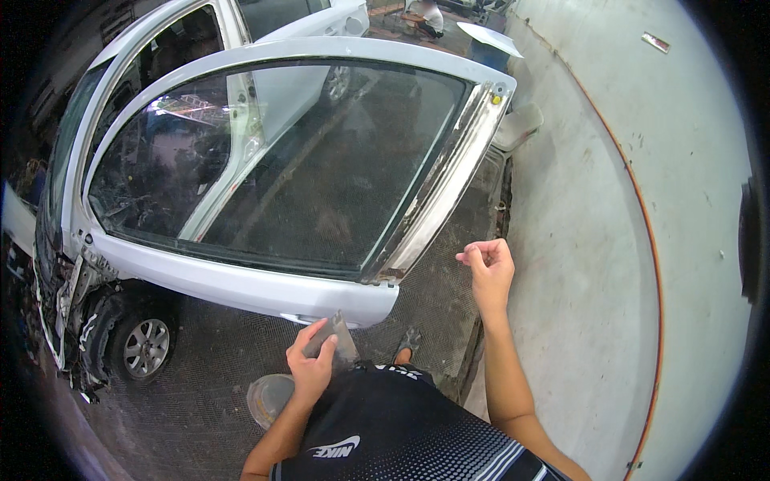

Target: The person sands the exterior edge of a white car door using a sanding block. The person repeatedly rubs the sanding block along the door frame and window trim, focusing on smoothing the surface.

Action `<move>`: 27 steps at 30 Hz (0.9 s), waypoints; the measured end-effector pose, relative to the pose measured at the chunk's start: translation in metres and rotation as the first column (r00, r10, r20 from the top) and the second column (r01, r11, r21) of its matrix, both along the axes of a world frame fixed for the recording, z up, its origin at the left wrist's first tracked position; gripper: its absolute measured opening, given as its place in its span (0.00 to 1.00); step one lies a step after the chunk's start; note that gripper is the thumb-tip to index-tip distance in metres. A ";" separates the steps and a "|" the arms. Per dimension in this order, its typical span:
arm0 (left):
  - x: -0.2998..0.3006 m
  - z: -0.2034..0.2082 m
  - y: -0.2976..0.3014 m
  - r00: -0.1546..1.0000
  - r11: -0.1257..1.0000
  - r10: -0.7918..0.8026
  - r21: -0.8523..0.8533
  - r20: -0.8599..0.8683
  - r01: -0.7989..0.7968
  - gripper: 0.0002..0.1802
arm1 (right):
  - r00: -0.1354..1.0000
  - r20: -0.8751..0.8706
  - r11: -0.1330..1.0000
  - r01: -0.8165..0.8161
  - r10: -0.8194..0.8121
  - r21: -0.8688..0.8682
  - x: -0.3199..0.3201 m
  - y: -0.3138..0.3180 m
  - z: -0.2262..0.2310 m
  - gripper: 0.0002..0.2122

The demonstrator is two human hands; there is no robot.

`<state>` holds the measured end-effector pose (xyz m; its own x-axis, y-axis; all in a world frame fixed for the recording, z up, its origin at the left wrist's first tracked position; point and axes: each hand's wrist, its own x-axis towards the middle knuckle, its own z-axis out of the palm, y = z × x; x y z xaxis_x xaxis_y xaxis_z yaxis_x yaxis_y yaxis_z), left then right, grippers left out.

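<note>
Head: left hand (311, 362) holds grey sheet (345, 345), corner toward door (241, 286), long axis unclear.

Dark textured floor (212, 361) spreading underfoot, car wheel (147, 348) resting there, sandalled foot (409, 341) standing, round grey object (269, 398) sitting.

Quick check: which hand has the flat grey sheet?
The left hand: its thumb and fingers grip the flat grey sheet by the white car door. The right hand, on the pale wall's side, shows no sheet.
</note>
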<state>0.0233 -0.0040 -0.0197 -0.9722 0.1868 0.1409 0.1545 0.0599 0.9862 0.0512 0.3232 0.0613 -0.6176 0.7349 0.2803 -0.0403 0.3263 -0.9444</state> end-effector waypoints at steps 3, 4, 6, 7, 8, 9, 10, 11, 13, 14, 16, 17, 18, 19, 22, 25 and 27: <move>-0.006 0.000 0.003 1.000 1.000 -0.014 -0.012 -0.016 0.014 0.18 | 0.995 -0.093 0.990 -0.052 0.040 -0.129 0.013 -0.003 -0.006 0.09; -0.007 0.002 0.005 1.000 1.000 -0.020 -0.007 -0.005 0.020 0.18 | 0.996 -0.082 0.985 -0.053 0.039 -0.165 0.017 -0.004 -0.007 0.10; -0.010 0.005 0.010 0.999 0.999 -0.036 0.000 0.011 0.036 0.18 | 0.997 -0.065 0.970 -0.049 0.035 -0.240 0.024 -0.005 -0.011 0.12; -0.012 0.005 0.012 0.999 0.999 -0.038 -0.007 -0.014 0.038 0.18 | 0.995 -0.088 0.963 -0.066 0.044 -0.260 0.026 -0.006 -0.014 0.11; -0.013 0.005 0.014 0.998 0.999 -0.045 -0.013 -0.037 0.044 0.18 | 0.993 -0.110 0.957 -0.078 0.049 -0.280 0.029 -0.007 -0.019 0.10; -0.012 0.003 0.015 0.997 0.999 -0.052 -0.019 -0.061 0.051 0.18 | 0.990 -0.133 0.950 -0.090 0.052 -0.298 0.033 -0.010 -0.022 0.10; -0.011 0.001 0.016 0.996 0.998 -0.065 -0.022 -0.055 0.064 0.18 | 0.986 -0.165 0.940 -0.089 0.035 -0.328 0.036 -0.012 -0.025 0.09; -0.010 -0.001 0.016 0.995 0.997 -0.079 -0.023 -0.055 0.078 0.18 | 0.979 -0.202 0.931 -0.089 0.017 -0.355 0.039 -0.015 -0.026 0.09; -0.008 -0.003 0.016 0.993 0.994 -0.104 -0.030 -0.057 0.102 0.18 | 0.966 -0.257 0.914 -0.085 -0.021 -0.398 0.044 -0.021 -0.026 0.09; -0.008 -0.004 0.017 0.992 0.993 -0.112 -0.034 -0.059 0.110 0.18 | 0.961 -0.275 0.908 -0.082 -0.037 -0.412 0.045 -0.023 -0.024 0.09; -0.008 -0.002 0.020 0.990 0.992 -0.124 -0.041 -0.067 0.121 0.18 | 0.955 -0.291 0.896 -0.078 -0.059 -0.438 0.048 -0.024 -0.021 0.10; -0.010 0.002 0.023 0.989 0.992 -0.126 -0.039 -0.072 0.123 0.18 | 0.955 -0.290 0.892 -0.077 -0.062 -0.446 0.048 -0.023 -0.019 0.10; -0.011 0.005 0.026 0.989 0.992 -0.126 -0.038 -0.078 0.124 0.18 | 0.955 -0.289 0.887 -0.078 -0.064 -0.455 0.047 -0.022 -0.018 0.10; -0.012 0.005 0.027 0.989 0.991 -0.128 -0.037 -0.073 0.125 0.18 | 0.958 -0.279 0.893 -0.066 -0.068 -0.444 0.049 -0.020 -0.018 0.11; -0.013 0.004 0.028 0.991 0.992 -0.125 -0.037 -0.044 0.123 0.18 | 0.969 -0.225 0.940 0.020 -0.103 -0.341 0.056 -0.011 -0.018 0.13; -0.011 0.001 0.023 0.992 0.992 -0.123 -0.044 -0.023 0.122 0.19 | 0.948 -0.176 0.964 0.257 -0.266 -0.069 0.063 0.001 -0.028 0.14; -0.010 -0.001 0.020 0.993 0.993 -0.110 -0.043 -0.046 0.109 0.19 | 0.942 -0.089 0.942 0.330 -0.325 0.060 0.081 0.022 -0.040 0.13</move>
<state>0.0138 0.0164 -0.0209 -0.9378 0.2983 0.1776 0.2099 0.0795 0.9745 0.1322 0.3448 0.0210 -0.3205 0.8686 0.3780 0.0087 0.4017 -0.9157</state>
